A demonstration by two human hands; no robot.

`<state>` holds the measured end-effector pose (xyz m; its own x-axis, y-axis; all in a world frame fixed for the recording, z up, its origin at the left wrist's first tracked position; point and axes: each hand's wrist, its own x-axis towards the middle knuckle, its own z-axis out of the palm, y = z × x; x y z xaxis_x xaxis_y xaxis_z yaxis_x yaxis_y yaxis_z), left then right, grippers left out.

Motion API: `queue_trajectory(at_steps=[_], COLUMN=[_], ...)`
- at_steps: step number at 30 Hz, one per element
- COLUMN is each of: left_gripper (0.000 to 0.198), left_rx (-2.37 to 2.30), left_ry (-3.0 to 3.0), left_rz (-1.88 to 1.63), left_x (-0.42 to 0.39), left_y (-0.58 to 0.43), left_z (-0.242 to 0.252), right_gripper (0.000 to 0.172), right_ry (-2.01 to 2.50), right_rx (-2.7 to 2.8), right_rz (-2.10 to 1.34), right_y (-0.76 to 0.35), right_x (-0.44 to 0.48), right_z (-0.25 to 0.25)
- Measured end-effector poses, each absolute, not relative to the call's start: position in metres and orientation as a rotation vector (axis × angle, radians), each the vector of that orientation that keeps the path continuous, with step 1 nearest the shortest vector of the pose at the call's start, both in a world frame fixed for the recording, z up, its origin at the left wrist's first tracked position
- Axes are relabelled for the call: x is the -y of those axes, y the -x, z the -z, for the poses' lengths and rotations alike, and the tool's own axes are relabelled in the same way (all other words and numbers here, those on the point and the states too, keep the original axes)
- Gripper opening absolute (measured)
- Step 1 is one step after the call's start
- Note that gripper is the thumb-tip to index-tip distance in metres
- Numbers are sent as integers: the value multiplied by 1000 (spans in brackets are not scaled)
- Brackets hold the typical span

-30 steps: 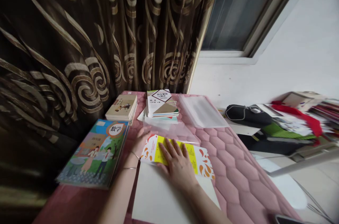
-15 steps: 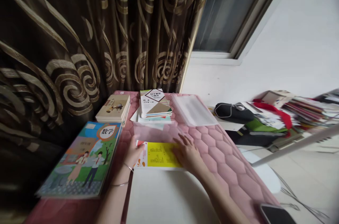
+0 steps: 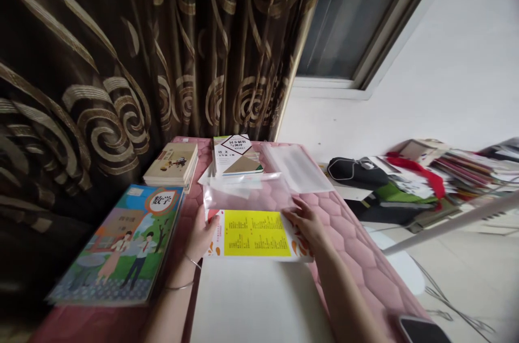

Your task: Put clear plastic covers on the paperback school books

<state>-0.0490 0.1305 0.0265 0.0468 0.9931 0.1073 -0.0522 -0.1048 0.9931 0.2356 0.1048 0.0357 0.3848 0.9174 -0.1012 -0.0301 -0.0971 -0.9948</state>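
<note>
In front of me lies a book with a white page (image 3: 259, 299) and a band across its top with a yellow printed panel (image 3: 256, 232) and orange shapes. A clear plastic book cover (image 3: 251, 194) stands out beyond the band's far edge. At the band's left edge, my left hand (image 3: 203, 232) grips the cover, thumb on top. My right hand (image 3: 306, 222) grips the opposite edge, thumb over the orange-patterned end. The fingers underneath are partly hidden.
A math textbook (image 3: 121, 251) lies left, with beige books (image 3: 172, 164) behind it. Another book stack (image 3: 235, 156) and a pile of clear covers (image 3: 298, 167) sit at the back of the pink padded table (image 3: 344, 235). A phone (image 3: 421, 329) is lower right.
My right hand has moved right to the band's right edge, uncovering more of the yellow panel. The clear cover's far part is raised more. My left hand stays at the left edge.
</note>
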Motion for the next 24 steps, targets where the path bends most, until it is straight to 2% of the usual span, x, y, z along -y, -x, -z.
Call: queue_trajectory(at_steps=[7, 14, 19, 24], left_gripper=[40, 37, 37, 36], left_rx=[-1113, -1127, -1142, -1140], left_ry=[-1307, -1344, -1349, -1333], left_rz=[-1271, -1285, -1292, -1310], left_x=[-128, -128, -127, -126], left_y=[48, 48, 48, 46], left_z=[-34, -34, -35, -39], right_gripper=[57, 47, 49, 51], right_ry=[1351, 1301, 1281, 1326], right_rx=[692, 731, 792, 819], right_rz=[-1164, -1128, -1078, -1190], right_y=[-236, -236, -233, -235], right_x=[-97, -96, -93, -83], right_z=[-44, -39, -46, -65])
